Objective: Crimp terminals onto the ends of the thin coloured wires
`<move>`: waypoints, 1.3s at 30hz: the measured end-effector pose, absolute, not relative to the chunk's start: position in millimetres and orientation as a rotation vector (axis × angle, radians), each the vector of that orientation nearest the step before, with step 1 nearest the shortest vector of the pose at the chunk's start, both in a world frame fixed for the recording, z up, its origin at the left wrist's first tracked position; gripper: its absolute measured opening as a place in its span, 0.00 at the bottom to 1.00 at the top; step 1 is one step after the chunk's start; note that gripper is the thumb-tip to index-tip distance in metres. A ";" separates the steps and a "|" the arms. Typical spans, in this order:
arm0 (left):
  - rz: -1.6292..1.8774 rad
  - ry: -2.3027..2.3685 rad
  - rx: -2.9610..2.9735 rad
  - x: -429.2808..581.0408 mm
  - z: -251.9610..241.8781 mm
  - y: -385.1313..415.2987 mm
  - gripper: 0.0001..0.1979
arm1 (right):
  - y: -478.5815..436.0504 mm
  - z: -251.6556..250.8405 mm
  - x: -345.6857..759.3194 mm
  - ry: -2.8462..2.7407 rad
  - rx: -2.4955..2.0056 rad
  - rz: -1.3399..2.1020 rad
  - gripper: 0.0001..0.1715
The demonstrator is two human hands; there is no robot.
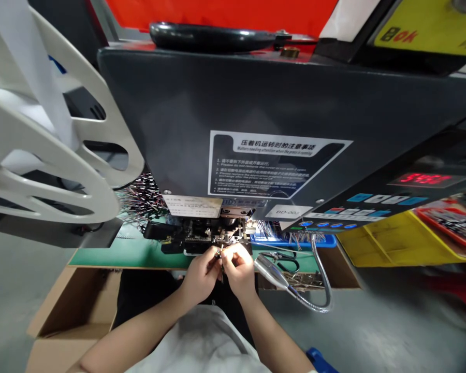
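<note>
Both hands meet at the front edge of the green bench top, just before the crimping head (229,235) of a dark press machine (171,114). The fingers of my left hand (202,275) are closed in a pinch around a thin wire (222,249), only a little of which shows. My right hand (238,267) is pinched as well, its fingertips touching the left ones on the same wire. The wire's lower part is mostly hidden by the fingers. Metal parts of the crimping head lie directly beyond the fingertips.
A bundle of thin wires (145,197) lies left of the press, below a pale reel (112,119). On the right are a blue tray (326,241) with more wires, black-handled scissors (289,263) and a flexible lamp (272,272). An open cardboard box (73,311) stands lower left; yellow bin (376,241) right.
</note>
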State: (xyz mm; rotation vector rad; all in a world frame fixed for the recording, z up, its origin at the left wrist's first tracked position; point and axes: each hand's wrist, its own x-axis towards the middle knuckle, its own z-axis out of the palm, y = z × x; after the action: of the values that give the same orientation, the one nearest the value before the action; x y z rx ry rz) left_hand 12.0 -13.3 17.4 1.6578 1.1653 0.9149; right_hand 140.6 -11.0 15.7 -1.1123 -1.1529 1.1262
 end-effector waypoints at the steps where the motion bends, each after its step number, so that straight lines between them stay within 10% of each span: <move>1: 0.919 1.164 1.658 12.0 17.0 -13.5 0.07 | -11.3 15.5 140.1 -1.150 -1.105 1.142 0.14; 39: 0.820 1.344 1.805 8.3 18.1 -10.3 0.11 | -4.8 9.9 143.3 -1.287 -1.217 0.909 0.05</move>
State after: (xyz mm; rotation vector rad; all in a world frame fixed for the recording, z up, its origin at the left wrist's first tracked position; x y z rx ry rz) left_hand 8.3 -10.3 18.1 1.8054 1.3440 0.8200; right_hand 143.3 -4.8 9.9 -1.2166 -1.2867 0.9087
